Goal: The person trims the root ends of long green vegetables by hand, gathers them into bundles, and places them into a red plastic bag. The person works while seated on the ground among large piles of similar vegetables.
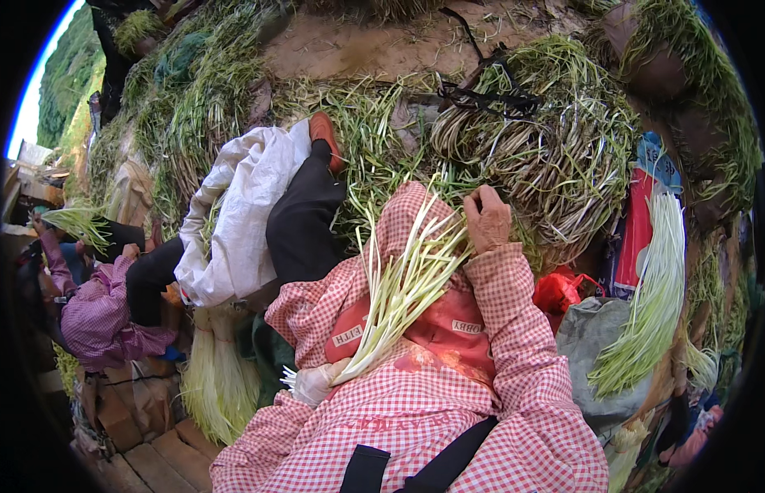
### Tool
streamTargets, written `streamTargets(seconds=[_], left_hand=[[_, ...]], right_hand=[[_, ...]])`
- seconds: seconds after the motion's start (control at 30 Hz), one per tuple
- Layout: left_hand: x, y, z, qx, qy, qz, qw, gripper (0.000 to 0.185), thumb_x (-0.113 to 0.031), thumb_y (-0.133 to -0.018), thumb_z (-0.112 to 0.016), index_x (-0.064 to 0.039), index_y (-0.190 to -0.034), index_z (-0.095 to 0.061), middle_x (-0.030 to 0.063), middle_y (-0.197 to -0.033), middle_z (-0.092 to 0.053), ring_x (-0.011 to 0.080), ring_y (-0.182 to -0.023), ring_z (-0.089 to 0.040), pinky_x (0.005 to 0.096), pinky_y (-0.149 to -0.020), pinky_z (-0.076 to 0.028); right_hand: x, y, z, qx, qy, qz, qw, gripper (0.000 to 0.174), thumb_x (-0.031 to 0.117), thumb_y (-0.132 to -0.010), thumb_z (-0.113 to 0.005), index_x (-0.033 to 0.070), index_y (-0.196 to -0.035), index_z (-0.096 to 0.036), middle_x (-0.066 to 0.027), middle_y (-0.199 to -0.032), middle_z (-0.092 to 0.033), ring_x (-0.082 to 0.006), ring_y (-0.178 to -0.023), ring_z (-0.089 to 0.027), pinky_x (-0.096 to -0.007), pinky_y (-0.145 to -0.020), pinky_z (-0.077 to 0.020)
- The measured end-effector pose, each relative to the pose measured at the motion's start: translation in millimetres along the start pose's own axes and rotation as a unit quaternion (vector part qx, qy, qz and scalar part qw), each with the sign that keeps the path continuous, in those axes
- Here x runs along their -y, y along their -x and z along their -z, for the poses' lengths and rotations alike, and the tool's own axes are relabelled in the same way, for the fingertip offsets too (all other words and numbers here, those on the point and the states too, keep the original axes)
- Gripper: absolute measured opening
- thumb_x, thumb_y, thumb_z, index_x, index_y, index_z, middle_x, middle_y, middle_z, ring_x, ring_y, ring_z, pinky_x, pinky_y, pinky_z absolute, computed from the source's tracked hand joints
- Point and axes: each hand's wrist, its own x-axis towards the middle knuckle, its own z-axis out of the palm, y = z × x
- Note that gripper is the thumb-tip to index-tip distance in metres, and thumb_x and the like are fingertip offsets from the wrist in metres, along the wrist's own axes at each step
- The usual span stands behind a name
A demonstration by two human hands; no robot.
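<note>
My left hand (316, 383), in a pale thin glove, is closed around the white ends of a bunch of long green-and-white stalks (399, 289). The bunch fans up and to the right across my lap and red-checked apron. Near its green tips, my right hand (488, 215) is raised with curled fingers; whether it pinches a stalk cannot be told. A large heap of untrimmed stalks (542, 142) lies just beyond my right hand. Cleaned pale stalks (644, 296) rest at the right on a grey sack (595, 363).
A white woven sack (240, 209) stands left of my knees, beside a black-trousered leg (305, 215). Tied pale bundles (219, 376) are below it. A person in a purple-checked top (108, 308) sits at far left. A red plastic bag (558, 289) lies at right.
</note>
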Motion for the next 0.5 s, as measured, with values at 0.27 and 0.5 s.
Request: streamTargets(seconds=[0.27, 0.5], left_hand=[[-1.4, -3.4, 0.6, 0.011, -0.099, -0.041, 0.994, 0.034, -0.01, -0.092, -0.056, 0.004, -0.124, -0.054, 0.0099, -0.12, -0.06, 0.017, -0.109, -0.058, 0.024, -0.095, -0.044], [-3.2, 0.5, -1.4, 0.011, -0.163, -0.066, 0.984, 0.034, -0.008, -0.092, -0.057, 0.003, -0.124, -0.055, 0.0097, -0.12, -0.061, 0.0169, -0.108, -0.058, 0.024, -0.094, -0.044]], right_hand=[[4.6, -58.6, -18.3, 0.209, 0.143, 0.139, 0.957, 0.023, 0.02, -0.092, -0.052, 0.011, -0.111, -0.061, -0.0103, -0.092, -0.061, -0.0288, -0.078, -0.06, -0.0419, -0.071, -0.0455], [-79.0, -67.0, 5.8, 0.152, -0.007, -0.211, 0.966, 0.027, 0.026, -0.092, -0.055, 0.004, -0.108, -0.058, -0.0158, -0.096, -0.064, -0.0294, -0.086, -0.061, -0.0396, -0.076, -0.0484]])
